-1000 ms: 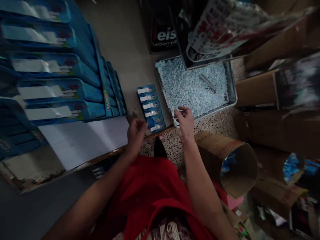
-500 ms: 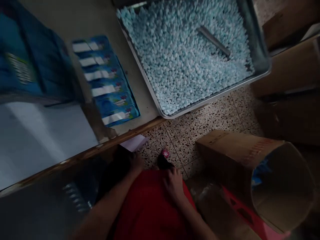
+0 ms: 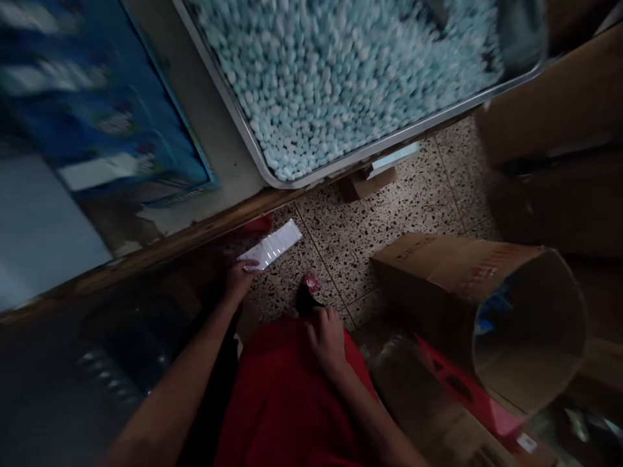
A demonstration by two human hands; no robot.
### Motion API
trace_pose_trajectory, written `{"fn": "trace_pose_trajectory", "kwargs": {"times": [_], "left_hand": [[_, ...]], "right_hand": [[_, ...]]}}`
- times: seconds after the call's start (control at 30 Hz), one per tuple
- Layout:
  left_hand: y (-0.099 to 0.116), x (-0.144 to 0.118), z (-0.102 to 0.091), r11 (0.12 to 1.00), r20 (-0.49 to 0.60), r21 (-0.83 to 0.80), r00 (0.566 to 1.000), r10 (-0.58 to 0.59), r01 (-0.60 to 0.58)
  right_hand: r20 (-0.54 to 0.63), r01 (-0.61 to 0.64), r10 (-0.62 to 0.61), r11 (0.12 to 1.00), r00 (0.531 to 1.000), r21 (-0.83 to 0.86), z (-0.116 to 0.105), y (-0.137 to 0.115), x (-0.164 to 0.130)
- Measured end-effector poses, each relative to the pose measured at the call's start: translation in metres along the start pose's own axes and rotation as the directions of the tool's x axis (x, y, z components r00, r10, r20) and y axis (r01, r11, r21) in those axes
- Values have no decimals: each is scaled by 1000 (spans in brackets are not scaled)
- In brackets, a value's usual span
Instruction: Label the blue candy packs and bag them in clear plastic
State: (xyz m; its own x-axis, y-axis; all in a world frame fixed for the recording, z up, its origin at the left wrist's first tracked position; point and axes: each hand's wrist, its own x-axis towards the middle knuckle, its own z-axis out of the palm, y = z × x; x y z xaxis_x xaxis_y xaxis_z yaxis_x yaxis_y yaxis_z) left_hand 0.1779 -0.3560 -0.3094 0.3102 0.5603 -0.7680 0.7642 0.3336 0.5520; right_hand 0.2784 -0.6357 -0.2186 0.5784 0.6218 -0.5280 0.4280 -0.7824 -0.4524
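My left hand is closed on the near end of a long, pale, flat strip with shiny bands. It holds the strip low, beside the table edge and above the speckled floor. What the strip is made of I cannot make out. On the red cloth over my lap rests my right hand, thumb apart from the fingers, with nothing seen in it. Above, a metal tray full of light blue and white pellet-like pieces stands on the table, a grey tool lying among them.
Blue printed packs lie in a row on the table, left of the tray. At right stands an open cardboard box with blue scraps inside. A red crate is below it. More cartons line the right side.
My left hand has reached forward, and the pale strip now shows fully in it. My view has shifted closer to the table edge. My right hand stays on the red cloth.
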Motion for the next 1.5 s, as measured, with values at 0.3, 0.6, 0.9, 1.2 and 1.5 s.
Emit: {"fn": "trace_pose_trajectory", "kwargs": {"times": [0.3,0.6,0.9,1.2,1.5], "left_hand": [[156,-210,-131,822,307,-519,949,-76,234],[175,-289,-193,920,-163,-354,980,118,-170],[142,-296,-211,948,-457,68,835,307,-311],[152,-294,-247,942,-441,-77,858,262,-327],[132,-291,-283,864,-441,-443,897,21,-238]], "right_hand": [[-258,272,-165,841,952,468,-148,-91,95],[176,-33,-257,478,950,878,-230,-209,80],[-25,99,-102,833,995,545,-218,-252,52],[39,847,-852,513,522,-137,-172,-386,6],[110,885,-878,461,465,-66,-133,-401,5]]}}
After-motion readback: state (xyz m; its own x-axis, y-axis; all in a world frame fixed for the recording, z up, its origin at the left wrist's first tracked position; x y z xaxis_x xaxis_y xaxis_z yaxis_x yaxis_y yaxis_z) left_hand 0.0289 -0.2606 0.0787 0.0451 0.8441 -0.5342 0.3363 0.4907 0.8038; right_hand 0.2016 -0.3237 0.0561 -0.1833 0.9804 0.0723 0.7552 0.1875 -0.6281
